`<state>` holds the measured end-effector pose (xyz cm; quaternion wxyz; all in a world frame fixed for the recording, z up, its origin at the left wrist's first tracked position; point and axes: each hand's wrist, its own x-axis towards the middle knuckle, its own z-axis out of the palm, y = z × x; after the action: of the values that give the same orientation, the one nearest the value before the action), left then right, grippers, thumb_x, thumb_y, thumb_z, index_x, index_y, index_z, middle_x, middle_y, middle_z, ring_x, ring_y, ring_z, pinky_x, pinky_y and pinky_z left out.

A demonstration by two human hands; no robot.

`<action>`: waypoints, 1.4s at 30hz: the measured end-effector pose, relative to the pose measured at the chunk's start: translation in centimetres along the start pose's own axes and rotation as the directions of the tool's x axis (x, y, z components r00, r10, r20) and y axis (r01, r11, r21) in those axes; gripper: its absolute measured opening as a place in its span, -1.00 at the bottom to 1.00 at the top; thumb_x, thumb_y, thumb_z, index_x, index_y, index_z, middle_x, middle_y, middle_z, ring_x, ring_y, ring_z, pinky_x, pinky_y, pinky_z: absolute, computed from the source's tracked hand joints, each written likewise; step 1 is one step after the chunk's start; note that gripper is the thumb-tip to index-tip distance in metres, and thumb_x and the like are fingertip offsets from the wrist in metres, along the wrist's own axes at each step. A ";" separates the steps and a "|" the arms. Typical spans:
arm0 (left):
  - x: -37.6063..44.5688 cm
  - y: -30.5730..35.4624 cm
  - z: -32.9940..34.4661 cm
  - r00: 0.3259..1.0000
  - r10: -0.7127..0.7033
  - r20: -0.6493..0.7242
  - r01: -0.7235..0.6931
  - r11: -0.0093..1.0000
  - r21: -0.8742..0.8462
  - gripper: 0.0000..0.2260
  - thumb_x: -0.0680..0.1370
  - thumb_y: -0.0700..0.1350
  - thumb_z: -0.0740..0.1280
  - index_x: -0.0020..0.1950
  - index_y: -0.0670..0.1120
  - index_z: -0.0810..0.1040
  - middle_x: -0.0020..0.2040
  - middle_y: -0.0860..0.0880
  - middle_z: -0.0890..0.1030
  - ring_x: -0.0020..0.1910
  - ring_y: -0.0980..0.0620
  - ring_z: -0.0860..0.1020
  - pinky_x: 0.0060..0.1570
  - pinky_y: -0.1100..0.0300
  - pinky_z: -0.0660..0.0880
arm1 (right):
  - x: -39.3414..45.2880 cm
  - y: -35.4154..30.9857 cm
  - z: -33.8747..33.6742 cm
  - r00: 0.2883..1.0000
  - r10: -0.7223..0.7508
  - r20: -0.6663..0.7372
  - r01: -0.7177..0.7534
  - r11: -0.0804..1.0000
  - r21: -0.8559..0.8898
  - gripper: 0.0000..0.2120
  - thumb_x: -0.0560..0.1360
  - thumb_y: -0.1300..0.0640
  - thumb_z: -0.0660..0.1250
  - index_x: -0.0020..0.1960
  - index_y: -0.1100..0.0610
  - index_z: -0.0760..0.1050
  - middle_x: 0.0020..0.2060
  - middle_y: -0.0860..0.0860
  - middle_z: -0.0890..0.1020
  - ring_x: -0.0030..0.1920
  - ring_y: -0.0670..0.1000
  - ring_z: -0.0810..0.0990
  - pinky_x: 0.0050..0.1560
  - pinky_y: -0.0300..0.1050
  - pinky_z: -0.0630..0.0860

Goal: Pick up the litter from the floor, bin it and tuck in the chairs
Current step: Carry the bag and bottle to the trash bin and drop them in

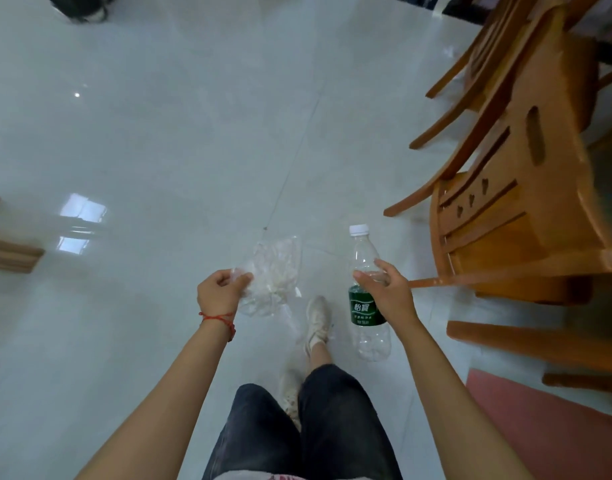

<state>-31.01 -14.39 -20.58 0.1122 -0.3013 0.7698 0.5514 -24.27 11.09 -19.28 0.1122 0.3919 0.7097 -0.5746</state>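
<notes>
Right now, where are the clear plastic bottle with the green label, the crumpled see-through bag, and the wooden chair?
clear plastic bottle (364, 308), head view, green label.
crumpled see-through bag (275, 271), head view, middle.
wooden chair (526, 188), head view, backrest.

Bottle label: the green band on the clear plastic bottle carries two large white Chinese characters, 怡寶.
Smaller print: lines of white text sit beneath the characters on the same band, too small to read.
Other text: none legible.
</notes>
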 end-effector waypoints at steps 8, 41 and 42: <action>7.8 6.6 3.5 0.997 -0.019 -0.076 0.015 0.999 -0.046 -0.89 0.32 -0.26 0.48 -0.23 -0.22 0.58 -0.44 -0.04 0.50 -0.59 0.24 0.44 -0.47 0.38 0.42 | 9.6 -7.4 1.0 0.999 -0.007 0.046 0.008 0.999 -0.033 -0.39 0.36 -0.09 0.42 0.33 0.07 0.34 0.19 0.13 0.53 0.04 0.03 0.50 0.04 -0.08 0.45; 43.1 38.4 13.4 0.999 -0.016 0.038 0.017 0.999 -0.028 -0.88 0.36 -0.25 0.46 -0.28 -0.19 0.53 -0.42 -0.03 0.49 -0.61 0.25 0.45 -0.45 0.32 0.47 | 41.2 -41.4 11.5 0.997 0.082 0.010 -0.083 0.986 0.145 -0.39 0.33 -0.08 0.45 0.31 0.07 0.37 0.12 0.13 0.56 0.06 0.10 0.57 0.08 -0.03 0.49; 44.1 39.3 14.0 0.999 -0.014 0.039 0.015 1.000 -0.028 -0.89 0.36 -0.25 0.46 -0.27 -0.19 0.53 -0.42 -0.03 0.49 -0.60 0.25 0.45 -0.47 0.34 0.47 | 42.3 -42.3 11.5 0.997 0.082 0.005 -0.082 0.986 0.145 -0.39 0.33 -0.08 0.45 0.31 0.07 0.37 0.11 0.14 0.57 0.05 0.10 0.57 0.06 -0.04 0.49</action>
<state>-91.30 -8.32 -17.25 0.1266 -0.2978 0.7575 0.5670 -84.83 17.42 -17.88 0.1068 0.4282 0.6492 -0.6195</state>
